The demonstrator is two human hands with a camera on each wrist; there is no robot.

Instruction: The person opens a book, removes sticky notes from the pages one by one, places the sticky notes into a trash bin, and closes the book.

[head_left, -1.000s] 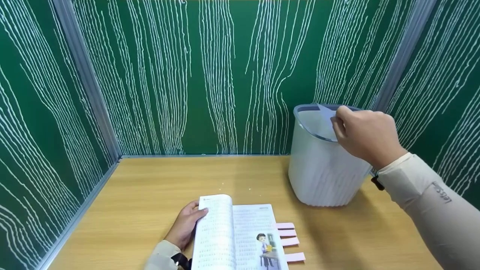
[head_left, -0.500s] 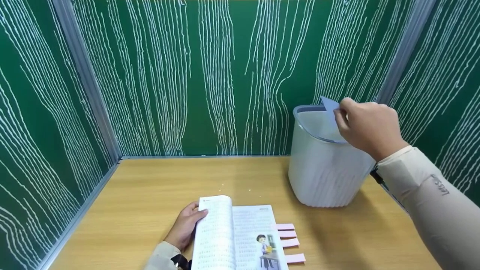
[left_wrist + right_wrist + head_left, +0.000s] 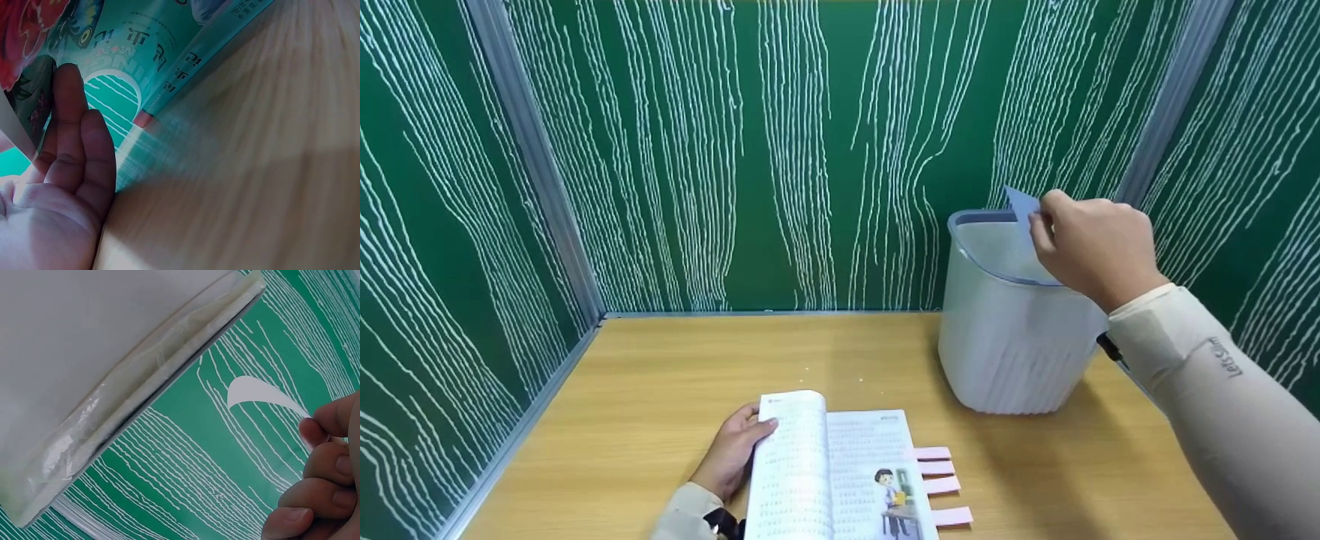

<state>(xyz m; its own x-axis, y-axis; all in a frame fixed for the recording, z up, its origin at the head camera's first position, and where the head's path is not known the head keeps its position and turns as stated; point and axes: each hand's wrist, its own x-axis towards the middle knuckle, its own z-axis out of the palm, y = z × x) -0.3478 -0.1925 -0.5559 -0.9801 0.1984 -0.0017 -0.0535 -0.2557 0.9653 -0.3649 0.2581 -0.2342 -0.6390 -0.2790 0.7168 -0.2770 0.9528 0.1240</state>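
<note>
An open book (image 3: 866, 450) with printed text and a cartoon of a child at a desk lies near the front. My left hand (image 3: 727, 454) grips its left edge, thumb on the page and fingers behind. From below, the left wrist view shows the green and red cover (image 3: 132, 34) against those fingers. Over the opening of the pale waste bin (image 3: 1005, 352), my right hand (image 3: 1099, 244) pinches a thin piece of paper (image 3: 1021, 208). In the right wrist view this paper (image 3: 256, 392) is white and curved, held between thumb and forefinger, apart from the bin's rim.
Several pink sticky tabs (image 3: 937, 468) stick out from the book's right edge. The bin has a translucent liner (image 3: 93, 416) over its rim. Tiny white specks (image 3: 861, 380) dot the wooden table (image 3: 697, 352). Green panels (image 3: 795, 150) with white wavy lines enclose the back and sides.
My right hand has risen slightly with the paper, which now stands higher above the bin's rim. The left hand and the book have stayed in place.
</note>
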